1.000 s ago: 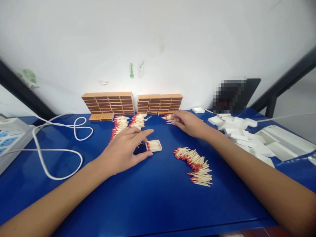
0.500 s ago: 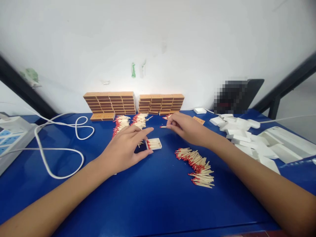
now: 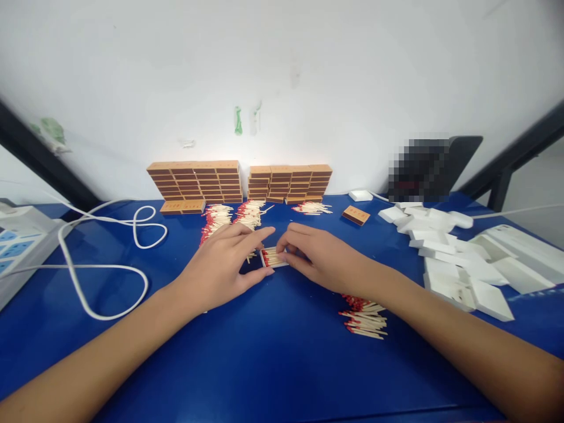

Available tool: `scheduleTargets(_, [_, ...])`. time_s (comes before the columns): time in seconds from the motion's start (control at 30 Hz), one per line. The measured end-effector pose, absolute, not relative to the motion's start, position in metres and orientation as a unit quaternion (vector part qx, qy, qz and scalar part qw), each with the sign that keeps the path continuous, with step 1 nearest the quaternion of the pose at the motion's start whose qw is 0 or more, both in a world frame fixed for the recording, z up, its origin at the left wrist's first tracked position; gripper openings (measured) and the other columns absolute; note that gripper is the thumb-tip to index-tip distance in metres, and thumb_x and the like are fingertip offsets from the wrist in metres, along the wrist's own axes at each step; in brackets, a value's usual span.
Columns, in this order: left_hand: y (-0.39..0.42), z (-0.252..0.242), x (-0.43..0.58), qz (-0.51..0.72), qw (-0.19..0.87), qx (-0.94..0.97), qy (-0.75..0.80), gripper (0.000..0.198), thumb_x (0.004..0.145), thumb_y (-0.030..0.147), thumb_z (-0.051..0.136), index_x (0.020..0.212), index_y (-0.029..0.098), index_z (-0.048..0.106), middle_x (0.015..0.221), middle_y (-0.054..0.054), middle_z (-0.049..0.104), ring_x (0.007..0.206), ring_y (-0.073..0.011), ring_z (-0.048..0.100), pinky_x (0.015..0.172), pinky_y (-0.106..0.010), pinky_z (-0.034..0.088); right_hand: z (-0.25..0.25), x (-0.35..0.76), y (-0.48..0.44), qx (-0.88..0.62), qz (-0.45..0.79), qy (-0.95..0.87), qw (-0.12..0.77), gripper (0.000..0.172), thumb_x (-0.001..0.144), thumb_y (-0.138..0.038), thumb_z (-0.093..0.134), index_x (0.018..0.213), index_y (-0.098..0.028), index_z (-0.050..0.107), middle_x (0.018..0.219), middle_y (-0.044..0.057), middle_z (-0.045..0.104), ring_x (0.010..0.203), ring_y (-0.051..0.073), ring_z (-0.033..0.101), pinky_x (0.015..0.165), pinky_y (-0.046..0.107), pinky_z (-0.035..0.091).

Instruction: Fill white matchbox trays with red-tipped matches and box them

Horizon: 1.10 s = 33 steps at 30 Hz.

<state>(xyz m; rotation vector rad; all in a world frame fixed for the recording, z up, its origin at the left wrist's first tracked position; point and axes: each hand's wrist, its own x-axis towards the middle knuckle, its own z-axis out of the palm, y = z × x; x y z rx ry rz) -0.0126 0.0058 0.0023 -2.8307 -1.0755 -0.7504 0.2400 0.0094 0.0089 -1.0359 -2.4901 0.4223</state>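
I judge the oblong white card tray light, crushable, best held at edges; left fingers wide, right fingers unclear.

Scuffed pale wall, blue tabletop, dark slanted supports

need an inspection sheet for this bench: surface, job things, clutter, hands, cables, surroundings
Surface: blue tabletop, smooth where visible.
Job things: white tray with red-headed matches; loose match piles around it; stacked matchboxes against the wall.
Clutter: heaped white box parts at right.
Hands: left hand beside the tray's left end, thumb and index finger spread; right hand at its right end, fingertips bunched; any grip on a match is unclear.
Cables: white cable looped at left.
Surroundings: scuffed wall, dark frame bars, pixelated dark object right rear.
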Motion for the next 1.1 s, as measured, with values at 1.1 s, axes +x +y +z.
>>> scheduleTargets(1.1, [0.007,0.001,-0.014,-0.235,-0.003,-0.909,-0.345,0.063,0.095,0.041,0.078,0.151,0.023,0.055,0.114,-0.007,0.076,0.111,-0.0262,0.070,0.101,-0.044,0.058,-0.011,0.299,0.082,-0.501,0.062,-0.839,0.203,0.013,0.099,-0.020,0.058,0.087,-0.020,0.064,0.094,0.009,0.065,0.086,0.023,0.062,0.079,0.036,0.048])
